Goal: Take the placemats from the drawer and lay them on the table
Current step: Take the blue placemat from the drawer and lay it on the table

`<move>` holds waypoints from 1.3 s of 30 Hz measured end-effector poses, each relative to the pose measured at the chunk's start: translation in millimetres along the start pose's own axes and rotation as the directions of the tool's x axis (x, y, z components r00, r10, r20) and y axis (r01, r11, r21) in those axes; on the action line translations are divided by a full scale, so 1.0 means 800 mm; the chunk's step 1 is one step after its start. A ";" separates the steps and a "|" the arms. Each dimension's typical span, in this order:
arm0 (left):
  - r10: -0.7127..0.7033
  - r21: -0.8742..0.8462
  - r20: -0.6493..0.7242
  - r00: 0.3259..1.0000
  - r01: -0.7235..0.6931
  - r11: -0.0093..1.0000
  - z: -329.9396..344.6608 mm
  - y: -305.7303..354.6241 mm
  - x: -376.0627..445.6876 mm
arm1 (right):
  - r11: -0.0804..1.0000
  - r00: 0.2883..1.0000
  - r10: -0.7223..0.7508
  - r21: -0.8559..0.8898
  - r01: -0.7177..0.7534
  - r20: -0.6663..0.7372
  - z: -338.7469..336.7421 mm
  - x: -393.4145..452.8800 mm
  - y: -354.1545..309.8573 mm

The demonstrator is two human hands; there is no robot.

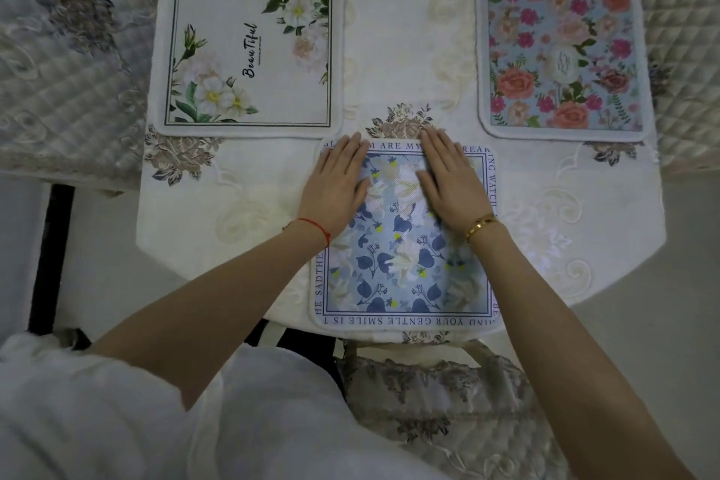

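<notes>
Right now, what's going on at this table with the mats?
A person is setting out placemats on a table covered with a white embroidered cloth. Both palms, the left hand and the right hand, lie flat on the far half of the blue leaf-print placemat nearest them. A white floral placemat lies far left and a pink rose placemat far right. All three lie flat and apart.
</notes>
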State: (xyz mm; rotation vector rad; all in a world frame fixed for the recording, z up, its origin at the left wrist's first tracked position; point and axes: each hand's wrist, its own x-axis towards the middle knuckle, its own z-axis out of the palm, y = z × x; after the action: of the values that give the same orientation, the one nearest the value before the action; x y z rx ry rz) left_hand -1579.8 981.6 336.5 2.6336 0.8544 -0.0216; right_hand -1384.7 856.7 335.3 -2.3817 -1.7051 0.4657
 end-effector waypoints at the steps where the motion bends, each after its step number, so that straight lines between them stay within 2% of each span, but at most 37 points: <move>1: 0.000 0.013 0.000 1.000 0.000 1.000 0.001 -0.002 -0.001 | 1.000 1.000 0.000 0.007 0.000 0.000 -0.002 -0.004 0.005; 10: -0.115 0.042 0.009 0.993 0.114 0.993 0.001 -0.012 -0.016 | 0.990 0.991 0.136 -0.030 -0.136 0.002 -0.020 -0.042 0.057; 14: -0.215 0.032 0.010 0.977 0.214 0.976 -0.003 -0.017 -0.035 | 0.964 0.964 0.263 -0.016 -0.264 -0.035 -0.019 -0.059 0.049; 16: -0.163 0.018 0.022 0.986 0.163 0.986 -0.004 -0.014 -0.047 | 0.965 0.964 0.261 0.011 -0.260 -0.052 -0.017 -0.072 0.031; 19: -0.006 -0.011 0.041 0.999 0.007 1.000 -0.001 0.009 -0.060 | 0.993 0.992 0.122 -0.003 -0.122 -0.023 -0.005 -0.084 -0.007; 22: 0.079 0.050 0.098 0.992 -0.084 0.995 0.014 0.029 -0.077 | 0.995 0.995 0.099 0.009 -0.099 0.001 0.015 -0.093 -0.026; 29: 0.043 0.134 0.100 0.994 -0.056 0.989 0.021 0.014 -0.097 | 0.991 0.991 0.131 -0.043 -0.130 0.024 0.013 -0.120 0.002; 33: -0.017 0.160 0.086 0.996 0.003 0.987 0.013 -0.012 -0.119 | 0.978 0.978 0.207 -0.041 -0.207 0.006 0.005 -0.141 0.021; 37: -0.090 0.113 0.077 0.993 0.081 0.990 0.007 -0.017 -0.141 | 0.951 0.952 0.306 -0.031 -0.307 -0.027 0.005 -0.168 0.021; 39: -0.064 0.088 0.080 0.995 0.057 0.994 0.006 -0.007 -0.157 | 0.949 0.949 0.315 -0.014 -0.315 -0.038 0.010 -0.183 0.003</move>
State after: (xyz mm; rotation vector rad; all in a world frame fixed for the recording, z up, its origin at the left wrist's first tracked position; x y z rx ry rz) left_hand -1685.2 913.2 345.9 2.6640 0.9243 -0.1858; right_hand -1428.8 717.2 348.9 -2.6716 -1.3221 0.4489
